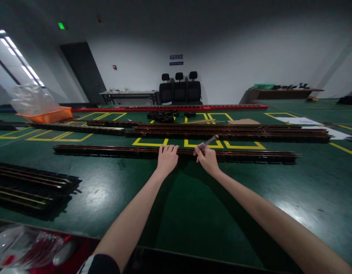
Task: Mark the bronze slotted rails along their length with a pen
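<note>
A long dark rail assembly with copper-coloured strips [107, 150] lies crosswise on the green table [181, 205]. My left hand [168, 159] rests on its middle, fingers over the strips and slightly apart. Just right of it, my right hand [206, 156] is closed around a slim tool with a pale, rounded upper end [213, 139]. The tool tilts up to the right; its lower end is hidden by my fingers, above the rail. Behind lies a bundle of similar rails [235, 133].
Stacked rails [27, 186] lie at the left. Farther back are an orange tray [47, 115] with plastic bags, small black parts [161, 116], a cardboard piece [244, 121], white paper [325, 132] and a red rail [221, 108]. A red container with clear bags [30, 247] is below left.
</note>
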`<state>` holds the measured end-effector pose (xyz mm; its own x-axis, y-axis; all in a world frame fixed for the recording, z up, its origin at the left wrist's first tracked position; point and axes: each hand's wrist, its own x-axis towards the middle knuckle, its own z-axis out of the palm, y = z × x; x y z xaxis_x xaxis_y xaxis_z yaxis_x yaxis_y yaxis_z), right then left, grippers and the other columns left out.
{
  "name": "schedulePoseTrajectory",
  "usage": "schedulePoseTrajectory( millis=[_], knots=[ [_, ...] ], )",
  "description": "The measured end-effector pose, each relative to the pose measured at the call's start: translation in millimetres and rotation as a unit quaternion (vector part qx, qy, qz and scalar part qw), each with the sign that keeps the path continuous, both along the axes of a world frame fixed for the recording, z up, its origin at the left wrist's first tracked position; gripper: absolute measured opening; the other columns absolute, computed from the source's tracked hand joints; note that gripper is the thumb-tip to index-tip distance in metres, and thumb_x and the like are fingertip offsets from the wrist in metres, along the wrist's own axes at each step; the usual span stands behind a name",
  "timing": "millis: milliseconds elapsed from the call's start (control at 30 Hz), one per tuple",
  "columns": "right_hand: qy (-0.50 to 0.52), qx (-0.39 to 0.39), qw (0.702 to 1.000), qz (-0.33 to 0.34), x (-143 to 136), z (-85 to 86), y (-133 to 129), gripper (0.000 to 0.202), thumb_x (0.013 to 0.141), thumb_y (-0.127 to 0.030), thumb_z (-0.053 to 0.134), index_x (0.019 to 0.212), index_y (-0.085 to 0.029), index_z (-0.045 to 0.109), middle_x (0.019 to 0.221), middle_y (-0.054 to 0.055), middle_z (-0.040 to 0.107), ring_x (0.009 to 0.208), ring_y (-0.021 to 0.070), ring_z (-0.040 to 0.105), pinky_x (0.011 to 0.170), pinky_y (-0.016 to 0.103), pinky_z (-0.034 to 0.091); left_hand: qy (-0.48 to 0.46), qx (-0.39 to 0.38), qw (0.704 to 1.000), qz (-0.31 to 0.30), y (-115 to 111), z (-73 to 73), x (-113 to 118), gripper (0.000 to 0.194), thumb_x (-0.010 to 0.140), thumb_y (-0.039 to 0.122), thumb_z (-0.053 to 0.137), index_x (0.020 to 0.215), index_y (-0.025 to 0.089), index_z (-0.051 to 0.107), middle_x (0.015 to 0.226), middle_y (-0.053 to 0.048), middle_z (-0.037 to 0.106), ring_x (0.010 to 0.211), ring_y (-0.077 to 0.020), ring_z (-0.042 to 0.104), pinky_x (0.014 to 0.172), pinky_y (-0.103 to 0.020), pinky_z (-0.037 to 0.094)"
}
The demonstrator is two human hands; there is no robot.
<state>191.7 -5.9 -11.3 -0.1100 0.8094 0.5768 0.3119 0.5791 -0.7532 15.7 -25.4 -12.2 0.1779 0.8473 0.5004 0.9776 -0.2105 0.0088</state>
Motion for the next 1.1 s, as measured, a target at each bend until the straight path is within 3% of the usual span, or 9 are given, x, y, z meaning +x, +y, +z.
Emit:
schedulePoseTrajectory(
  millis=[467, 667, 1100],
  knots=[
    [0.004, 0.004, 1.000, -0.025, 1.5, -2.0, 1.0, 0.041, 0.088, -0.055, 0.044, 0.073, -0.018, 0.052, 0.060, 0.005, 0.064, 0.040, 0.0146, 0.056, 0.043, 0.028, 0.046, -0.003, -0.008, 1.000, -0.003, -0.8, 0.6, -0.2, 0.040, 0.089, 0.016, 0.036, 0.124, 0.018, 0.057, 0.123, -0.010, 0.062, 0.119, -0.0254, 0.053, 0.111, -0.050, 0.029],
    [0.005, 0.004, 1.000, -0.021, 1.5, -1.4, -0.2, 0.041, 0.088, -0.055, 0.043, 0.072, -0.018, 0.052, 0.060, 0.005, 0.063, 0.041, 0.0143, 0.056, 0.041, 0.027, 0.045, -0.008, -0.014, 1.000, -0.005, -0.6, 1.3, -0.7, 0.042, 0.089, 0.015, 0.036, 0.126, 0.021, 0.056, 0.124, -0.009, 0.062, 0.120, -0.0257, 0.052, 0.110, -0.051, 0.030],
    [0.000, 0.010, 1.000, -0.007, 0.9, -2.1, 0.0, 0.041, 0.088, -0.055, 0.044, 0.071, -0.019, 0.052, 0.061, 0.005, 0.064, 0.042, 0.0148, 0.056, 0.043, 0.028, 0.046, -0.004, -0.011, 1.000, 0.004, -0.3, 1.0, -0.9, 0.043, 0.086, 0.010, 0.035, 0.123, 0.019, 0.056, 0.124, -0.009, 0.061, 0.120, -0.0241, 0.052, 0.111, -0.050, 0.028]
  ],
)
